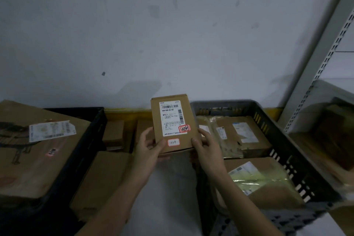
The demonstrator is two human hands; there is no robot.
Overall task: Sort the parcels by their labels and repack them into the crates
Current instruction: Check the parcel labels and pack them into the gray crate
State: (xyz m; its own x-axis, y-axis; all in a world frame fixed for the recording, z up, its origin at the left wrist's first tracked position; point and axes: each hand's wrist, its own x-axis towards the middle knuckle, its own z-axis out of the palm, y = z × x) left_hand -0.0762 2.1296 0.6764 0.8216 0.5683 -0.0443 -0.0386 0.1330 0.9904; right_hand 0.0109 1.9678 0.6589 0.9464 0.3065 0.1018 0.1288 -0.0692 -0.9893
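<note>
Both hands held a small cardboard box (173, 123) up between the two crates, the left hand (148, 144) gripping its lower left corner and the right hand (206, 144) its lower right edge. Its white shipping label (172, 118) carried a barcode and a printed code that looked like "000 H06-00-103"; two red-bordered stickers bore handwriting too small to read. The grey crate (283, 140) on the right held several taped brown parcels with white labels. The black crate (92, 130) on the left held a large brown carton (38, 159) with a peeling label. More brown boxes (113, 132) lay between the crates, against the wall. A slotted shelf post (325, 59) rose at the right.
</note>
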